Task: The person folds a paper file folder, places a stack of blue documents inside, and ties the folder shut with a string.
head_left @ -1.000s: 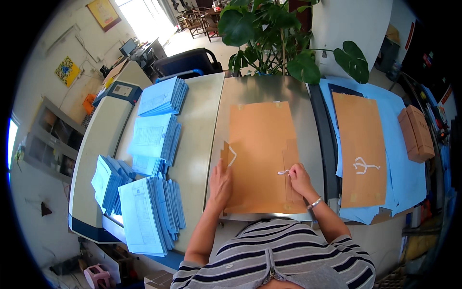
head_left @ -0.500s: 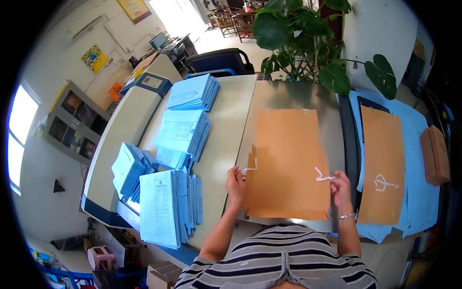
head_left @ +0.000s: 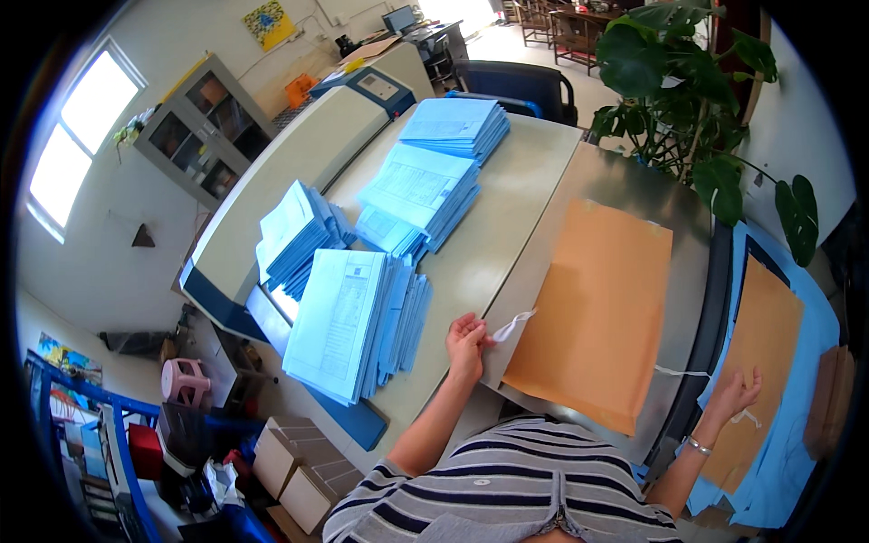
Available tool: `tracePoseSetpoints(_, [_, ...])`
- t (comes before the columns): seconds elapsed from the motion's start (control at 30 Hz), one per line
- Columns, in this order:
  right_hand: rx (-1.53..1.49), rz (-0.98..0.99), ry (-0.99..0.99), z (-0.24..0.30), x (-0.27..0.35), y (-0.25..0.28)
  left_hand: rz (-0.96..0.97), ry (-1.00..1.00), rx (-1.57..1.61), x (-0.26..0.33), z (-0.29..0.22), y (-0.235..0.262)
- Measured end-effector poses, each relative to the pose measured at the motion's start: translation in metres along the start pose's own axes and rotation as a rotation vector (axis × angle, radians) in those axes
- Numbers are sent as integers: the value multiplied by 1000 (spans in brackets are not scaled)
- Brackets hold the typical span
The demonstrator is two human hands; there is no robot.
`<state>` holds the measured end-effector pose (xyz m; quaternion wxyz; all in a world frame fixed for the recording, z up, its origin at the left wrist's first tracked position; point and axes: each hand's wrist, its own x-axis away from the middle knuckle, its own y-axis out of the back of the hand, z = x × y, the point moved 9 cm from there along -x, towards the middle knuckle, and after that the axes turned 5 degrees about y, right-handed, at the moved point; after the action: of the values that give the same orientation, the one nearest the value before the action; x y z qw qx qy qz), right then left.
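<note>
A large brown kraft-paper folder (head_left: 597,303) lies on the metal-topped counter in front of me. My left hand (head_left: 468,347) is closed on a white ribbon (head_left: 513,326) that comes out from the folder's left edge. From the right edge a second white ribbon (head_left: 683,372) stretches out nearly straight, its visible end just short of my right hand (head_left: 738,395). That hand hovers over another brown folder (head_left: 765,321), fingers partly spread with nothing seen in them. Below it, part of that folder's white ribbon (head_left: 746,417) shows.
Several stacks of light-blue printed papers (head_left: 335,312) stand on the beige machine table (head_left: 529,172) to my left. Blue sheeting (head_left: 787,434) lies under the right folder, beside a brown box (head_left: 828,403). A leafy plant (head_left: 670,100) and a dark chair (head_left: 516,86) stand beyond.
The view has swung left. My hands have moved apart: the left draws its ribbon outward, and the right has gone out over the other folder, its ribbon pulled straight.
</note>
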<state>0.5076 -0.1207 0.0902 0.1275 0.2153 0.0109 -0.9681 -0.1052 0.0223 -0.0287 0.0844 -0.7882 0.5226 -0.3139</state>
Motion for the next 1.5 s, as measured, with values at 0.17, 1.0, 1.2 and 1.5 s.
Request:
tracePoseSetpoints(0.17, [-61,228,84,15,9,-55,-63,50,-93,53,4,52])
tracePoseSetpoints(1.0, [-548,1308,-238,111,216,-253,-472,-108,383,123,-157,205])
tracePoseSetpoints(1.2, [-487,1339,-284,96,221,-251,-392,-158,338,99,-181,204])
tracePoseSetpoints(1.5, [-479,1403,-302,108,234,-258,-175,-181,283,76,-216,211])
